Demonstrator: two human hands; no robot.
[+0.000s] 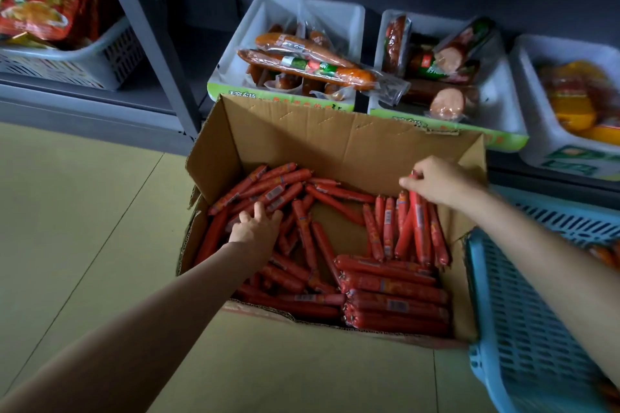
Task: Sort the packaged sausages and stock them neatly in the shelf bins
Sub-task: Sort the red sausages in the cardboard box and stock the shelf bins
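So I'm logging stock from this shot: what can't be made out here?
Head view only:
- Blue basket: cut off by the right edge and crossed by the right arm, contents mostly hidden.
- Yellow packs in the right bin: blurred, cut off.
- Labels on the red sausages: too small.
- Left hand: grip unclear among the sausages.

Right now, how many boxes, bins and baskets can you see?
Cardboard box: 1
White shelf bins: 3
White basket: 1
Blue baskets: 2
Total: 7
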